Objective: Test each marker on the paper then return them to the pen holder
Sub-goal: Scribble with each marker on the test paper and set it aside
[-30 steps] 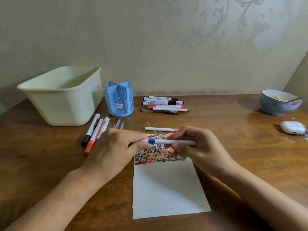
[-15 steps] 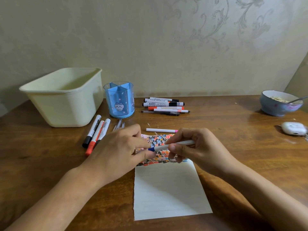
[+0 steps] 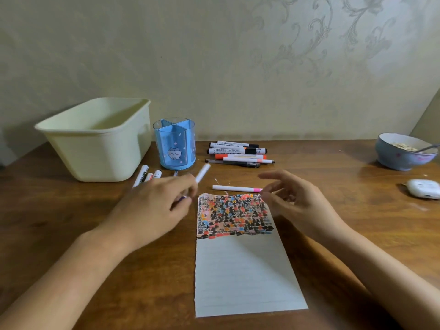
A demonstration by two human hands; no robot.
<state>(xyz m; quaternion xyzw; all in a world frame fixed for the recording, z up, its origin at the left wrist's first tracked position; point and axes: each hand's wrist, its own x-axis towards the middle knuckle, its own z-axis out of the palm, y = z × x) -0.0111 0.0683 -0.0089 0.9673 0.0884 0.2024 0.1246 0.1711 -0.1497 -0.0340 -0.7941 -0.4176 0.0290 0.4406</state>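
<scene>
1. One white marker [image 3: 202, 173] is in my left hand [image 3: 157, 206], fingers curled round its lower part, its white end tilted up toward the pen holder [image 3: 175, 145]; the grip is blurred.
2. My right hand [image 3: 294, 198] hovers above the paper's [image 3: 242, 270] upper right corner, fingers loosely spread and holding nothing.
3. The paper lies near the table's [image 3: 333, 177] front edge, its top part covered in coloured marks.
4. A pink-capped marker [image 3: 237, 188] lies flat just beyond the paper's top edge.
5. The blue pen holder stands toward the back edge, just beside a cream tub [image 3: 97, 139] at the back left.
6. A group of markers [image 3: 238, 153] lies right of the holder; three more markers [image 3: 147, 176] lie in front of the tub, partly hidden by my left hand.
7. A bowl [image 3: 404, 152] with a spoon sits at the back right corner, a small white case [image 3: 423, 188] near the right edge.
</scene>
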